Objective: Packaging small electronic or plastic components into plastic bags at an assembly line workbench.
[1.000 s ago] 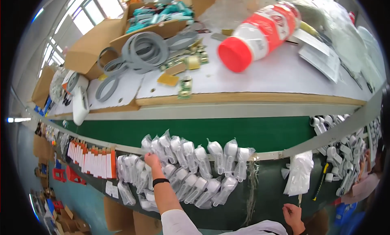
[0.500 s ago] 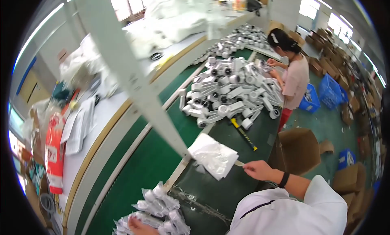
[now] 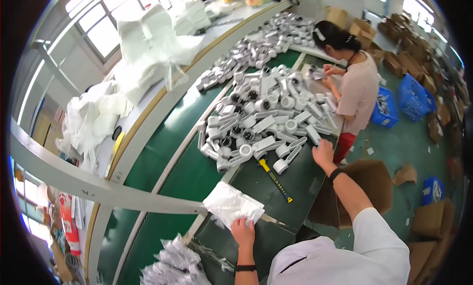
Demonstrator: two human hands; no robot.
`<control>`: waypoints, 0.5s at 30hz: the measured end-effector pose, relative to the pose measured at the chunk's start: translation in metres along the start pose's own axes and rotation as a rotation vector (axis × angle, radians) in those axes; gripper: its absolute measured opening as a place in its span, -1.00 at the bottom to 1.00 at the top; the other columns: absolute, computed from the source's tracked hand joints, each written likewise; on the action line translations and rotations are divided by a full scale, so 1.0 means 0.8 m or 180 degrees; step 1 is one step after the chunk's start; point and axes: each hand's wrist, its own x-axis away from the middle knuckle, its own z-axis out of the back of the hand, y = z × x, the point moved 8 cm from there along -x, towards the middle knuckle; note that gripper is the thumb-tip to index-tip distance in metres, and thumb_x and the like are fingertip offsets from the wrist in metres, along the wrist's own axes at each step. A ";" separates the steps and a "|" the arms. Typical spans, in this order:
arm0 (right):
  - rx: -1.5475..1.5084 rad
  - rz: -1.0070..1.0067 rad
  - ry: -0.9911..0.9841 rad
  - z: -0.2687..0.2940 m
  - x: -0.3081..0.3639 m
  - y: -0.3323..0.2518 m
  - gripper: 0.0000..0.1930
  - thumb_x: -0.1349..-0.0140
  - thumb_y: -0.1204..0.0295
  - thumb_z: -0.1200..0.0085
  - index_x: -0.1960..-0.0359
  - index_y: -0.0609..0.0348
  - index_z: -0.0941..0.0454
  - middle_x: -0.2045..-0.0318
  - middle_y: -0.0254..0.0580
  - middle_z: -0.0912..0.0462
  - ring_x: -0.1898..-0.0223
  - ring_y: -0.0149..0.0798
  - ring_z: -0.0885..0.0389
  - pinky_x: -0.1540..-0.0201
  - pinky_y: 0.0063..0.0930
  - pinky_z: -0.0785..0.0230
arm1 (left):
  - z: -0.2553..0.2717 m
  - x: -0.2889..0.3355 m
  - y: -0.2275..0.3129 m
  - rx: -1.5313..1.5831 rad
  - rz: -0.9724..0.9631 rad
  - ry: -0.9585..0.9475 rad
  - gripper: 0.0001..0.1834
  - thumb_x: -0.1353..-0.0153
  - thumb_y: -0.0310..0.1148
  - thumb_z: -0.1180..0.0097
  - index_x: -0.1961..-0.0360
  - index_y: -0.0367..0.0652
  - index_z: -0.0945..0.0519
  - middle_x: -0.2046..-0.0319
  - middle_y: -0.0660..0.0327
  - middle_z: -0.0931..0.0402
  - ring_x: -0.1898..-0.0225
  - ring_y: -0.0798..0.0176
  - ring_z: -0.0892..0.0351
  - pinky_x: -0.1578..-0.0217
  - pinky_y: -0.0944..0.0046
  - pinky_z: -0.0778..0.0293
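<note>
My left hand (image 3: 243, 232) is at the near edge of a stack of clear-white plastic bags (image 3: 229, 204), its fingertips closed on the edge of a bag. Farther right, my right hand (image 3: 323, 154) reaches to the near right side of a large heap of white-grey plastic parts (image 3: 266, 122), with long arms and round ends, some dark inside. Its fingers close on the end of one such part (image 3: 313, 135). A yellow-and-black tool (image 3: 276, 180), like a utility knife, lies on the dark green table between my hands. Bagged parts (image 3: 172, 263) are piled at the lower left.
A white metal post (image 3: 113, 189) crosses the left side. An open cardboard box (image 3: 377, 191) stands beside the table on the right. Across the heap, a co-worker (image 3: 357, 83) handles parts. Blue crates (image 3: 414, 100) stand on the floor; a shelf with white plastic sheeting (image 3: 148, 48) runs along the left.
My left hand has gone from the bagged parts to the bag stack. My right hand has left the stack and reached forward to the heap. The view has also turned.
</note>
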 end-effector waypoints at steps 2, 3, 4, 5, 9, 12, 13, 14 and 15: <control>0.0286 -0.0108 -0.0198 -0.012 -0.031 0.011 -0.52 -0.02 0.31 -0.15 0.01 0.22 -0.39 0.03 0.02 -0.46 -0.07 0.08 -0.35 -0.01 -0.03 -0.31 | -0.003 -0.002 0.010 -0.0097 0.0092 0.0001 -0.76 0.06 -0.31 -0.29 0.34 -0.14 -0.59 0.27 0.11 -0.48 0.19 -0.03 -0.44 0.19 0.03 -0.36; 0.0406 -0.0146 -0.0296 -0.018 -0.045 0.021 -0.51 -0.02 0.31 -0.16 -0.01 0.20 -0.37 0.00 0.01 -0.44 -0.10 0.07 -0.33 0.00 0.00 -0.30 | -0.001 -0.008 0.015 -0.0114 0.0052 0.0026 -0.76 0.05 -0.31 -0.28 0.34 -0.13 -0.59 0.27 0.12 -0.47 0.20 -0.02 -0.45 0.20 0.03 -0.37; 0.0473 -0.0165 -0.0419 -0.030 -0.055 0.026 -0.48 -0.03 0.31 -0.15 -0.05 0.19 -0.34 0.01 0.00 -0.45 -0.09 0.06 -0.34 0.00 0.02 -0.29 | -0.001 -0.010 0.014 -0.0134 0.0098 -0.0004 -0.76 0.05 -0.31 -0.29 0.34 -0.13 -0.59 0.28 0.11 -0.47 0.21 0.00 -0.45 0.22 0.04 -0.36; 0.0545 -0.0185 -0.0534 -0.042 -0.062 0.030 -0.45 -0.04 0.32 -0.15 -0.09 0.17 -0.31 0.01 -0.01 -0.45 -0.09 0.05 -0.36 0.00 0.05 -0.28 | 0.001 -0.009 0.012 -0.0211 0.0162 0.0010 -0.76 0.05 -0.31 -0.29 0.34 -0.13 -0.59 0.28 0.11 -0.47 0.21 0.00 -0.45 0.22 0.04 -0.36; 0.0730 -0.0343 -0.1091 -0.082 -0.071 0.049 -0.39 -0.06 0.32 -0.14 -0.16 0.14 -0.24 0.00 -0.02 -0.44 -0.09 0.03 -0.37 0.00 0.10 -0.25 | 0.015 -0.021 0.032 -0.0416 0.0056 0.0085 -0.73 0.10 -0.29 -0.35 0.34 -0.13 -0.63 0.30 0.13 -0.48 0.25 0.01 -0.46 0.24 0.10 -0.38; 0.0862 -0.0361 -0.0809 -0.074 -0.070 0.049 -0.41 -0.03 0.34 -0.15 -0.14 0.19 -0.28 0.06 -0.02 -0.50 -0.03 0.01 -0.43 -0.02 0.09 -0.19 | 0.006 -0.027 0.043 -0.0328 -0.0174 -0.0148 -0.76 0.10 -0.29 -0.34 0.38 -0.11 -0.63 0.34 0.15 -0.49 0.29 0.01 -0.45 0.28 0.09 -0.37; 0.0853 -0.0346 -0.0841 -0.067 -0.067 0.039 -0.41 -0.03 0.34 -0.15 -0.14 0.19 -0.28 0.06 -0.02 -0.50 -0.03 0.01 -0.43 -0.02 0.09 -0.19 | 0.000 -0.025 0.034 -0.0358 -0.0177 -0.0244 -0.80 0.07 -0.30 -0.31 0.39 -0.10 -0.62 0.36 0.17 -0.49 0.29 0.02 -0.45 0.30 0.07 -0.35; 0.0612 -0.0455 -0.0897 -0.054 -0.066 0.035 -0.41 -0.01 0.35 -0.14 -0.12 0.21 -0.29 0.09 0.02 -0.52 -0.01 0.01 -0.45 -0.03 0.07 -0.19 | -0.004 -0.021 0.026 -0.0381 -0.0183 -0.0337 -0.83 0.04 -0.30 -0.28 0.40 -0.09 -0.61 0.38 0.19 -0.48 0.29 0.03 -0.44 0.31 0.06 -0.33; 0.0385 -0.0580 -0.0931 -0.036 -0.065 0.033 -0.41 0.02 0.35 -0.14 -0.11 0.22 -0.31 0.13 0.05 -0.54 0.01 0.00 -0.47 -0.03 0.06 -0.18 | -0.004 -0.021 0.024 -0.0375 -0.0180 -0.0347 -0.83 0.04 -0.30 -0.28 0.40 -0.09 -0.61 0.38 0.19 -0.48 0.29 0.03 -0.44 0.31 0.06 -0.33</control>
